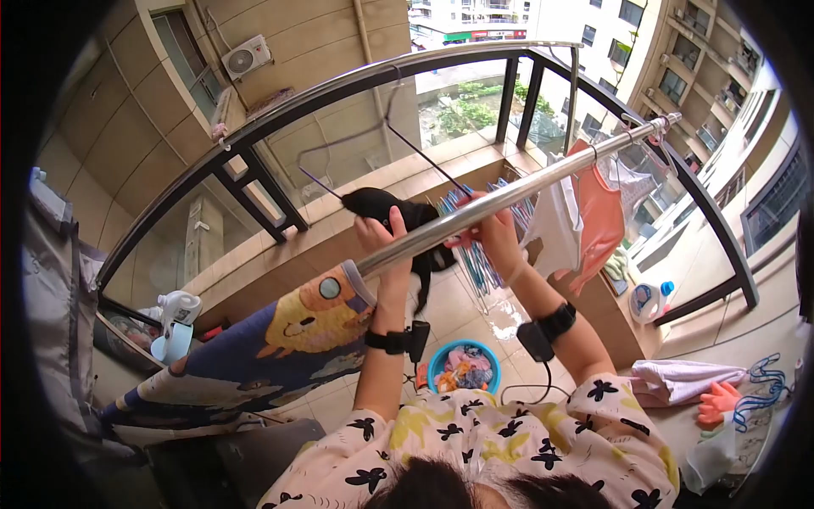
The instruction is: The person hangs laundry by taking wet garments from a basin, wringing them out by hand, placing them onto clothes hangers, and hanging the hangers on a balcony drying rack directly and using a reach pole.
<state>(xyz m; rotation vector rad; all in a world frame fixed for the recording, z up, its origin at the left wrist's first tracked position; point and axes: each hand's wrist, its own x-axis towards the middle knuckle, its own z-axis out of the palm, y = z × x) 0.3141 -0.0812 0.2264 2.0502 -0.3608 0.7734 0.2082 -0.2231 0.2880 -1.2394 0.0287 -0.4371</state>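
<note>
A dark wire clothes hanger [424, 157] tilts beyond the metal drying rod [517, 193], its hook pointing up and away. A small black garment [386, 206] hangs about the hanger's lower left end, with dark straps trailing below the rod. My left hand [377, 236], partly behind the rod, is closed on the black garment, thumb raised. My right hand [496, 233] is closed around the hanger's right end, close to the garment's other side. Some of its fingers are hidden by the rod.
A patterned cloth [314, 331] drapes over the rod's left end; an orange garment [598, 212] and a white one [555, 220] hang at right. Several hangers [479, 263] cluster below. A blue basin [435, 365] holds laundry. A railing [314, 82] curves ahead; a detergent bottle [649, 301] stands right.
</note>
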